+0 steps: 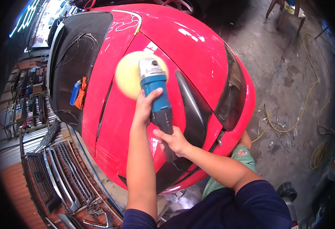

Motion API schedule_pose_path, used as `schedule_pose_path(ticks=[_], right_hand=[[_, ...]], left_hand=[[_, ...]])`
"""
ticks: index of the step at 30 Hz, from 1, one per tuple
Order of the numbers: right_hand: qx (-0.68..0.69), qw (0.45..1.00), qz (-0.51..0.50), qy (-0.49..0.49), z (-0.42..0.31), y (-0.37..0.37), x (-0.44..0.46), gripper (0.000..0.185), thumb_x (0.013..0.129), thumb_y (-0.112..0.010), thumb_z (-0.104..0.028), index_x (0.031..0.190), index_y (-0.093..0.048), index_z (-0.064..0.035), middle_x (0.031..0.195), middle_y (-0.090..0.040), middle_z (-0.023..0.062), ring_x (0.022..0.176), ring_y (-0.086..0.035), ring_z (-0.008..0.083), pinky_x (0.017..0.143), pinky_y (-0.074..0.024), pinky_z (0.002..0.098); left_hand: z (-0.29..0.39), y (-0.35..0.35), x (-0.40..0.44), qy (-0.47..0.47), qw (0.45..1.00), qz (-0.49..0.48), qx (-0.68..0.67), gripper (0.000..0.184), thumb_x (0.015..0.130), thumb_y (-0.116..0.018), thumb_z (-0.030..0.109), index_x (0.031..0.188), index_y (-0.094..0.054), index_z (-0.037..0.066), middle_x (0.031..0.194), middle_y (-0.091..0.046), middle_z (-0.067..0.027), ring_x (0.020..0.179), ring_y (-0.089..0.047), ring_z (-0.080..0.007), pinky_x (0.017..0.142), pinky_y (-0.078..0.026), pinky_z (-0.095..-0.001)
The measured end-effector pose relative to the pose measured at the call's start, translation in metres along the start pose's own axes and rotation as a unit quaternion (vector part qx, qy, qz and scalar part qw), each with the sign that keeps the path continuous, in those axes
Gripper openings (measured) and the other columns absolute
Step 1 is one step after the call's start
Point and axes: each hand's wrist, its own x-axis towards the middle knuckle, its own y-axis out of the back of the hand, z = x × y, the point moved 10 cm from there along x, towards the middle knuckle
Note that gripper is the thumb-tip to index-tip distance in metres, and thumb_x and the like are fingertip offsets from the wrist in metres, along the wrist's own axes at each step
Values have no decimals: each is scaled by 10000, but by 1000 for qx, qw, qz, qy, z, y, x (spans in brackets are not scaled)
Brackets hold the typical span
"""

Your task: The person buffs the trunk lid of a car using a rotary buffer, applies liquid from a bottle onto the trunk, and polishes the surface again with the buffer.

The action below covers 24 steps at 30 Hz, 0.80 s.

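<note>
A blue and grey power polisher (156, 91) with a silver head lies across the red car panel (137, 122). Its round yellow pad (126, 76) is against the paint, with a blurred rim. My left hand (142, 107) is wrapped round the blue body behind the head, thumb on top. Farther back, my right hand (174, 142) grips the dark rear handle. Just right of the tool is a black curved trim piece (193, 110) set in the red bodywork.
On the dark car glass (76, 49) lie a blue bottle (76, 92) and an orange cloth (81, 93). Car grilles (62, 171) stand at lower left. A yellow hose (301, 118) runs over the concrete floor (278, 80) at right. A chair (287, 15) is at upper right.
</note>
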Motion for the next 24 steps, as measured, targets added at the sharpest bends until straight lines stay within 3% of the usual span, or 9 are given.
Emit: schedule_pose_path(ticks=[5,14,24], right_hand=[[19,999,15,25,-1,13,10,340,994,-834,-322,965,-601,-76,731,-631,22,575,-640,124,543,-543,298],[-59,997,-39,-30,2,-1,7,361,989,-839,-342,993,-611,-62,748,-624,11,575,-618,111,546,-527,289],[-62,998,30,-13,-18,11,13,331,996,-823,-334,959,-632,-66,754,-644,35,575,-639,146,540,-542,321]], left_hand=[[6,-25,15,4,1000,-24,18,660,873,-885,289,1366,-562,-8,1101,-699,-126,889,-719,-205,758,-624,-360],[-4,20,-4,-4,998,40,-52,594,903,-846,307,1331,-579,-8,1011,-690,-131,779,-738,-234,686,-648,-375],[-2,1,25,-17,998,15,-63,628,865,-890,306,1321,-593,-7,1030,-710,-116,836,-722,-196,736,-624,-347]])
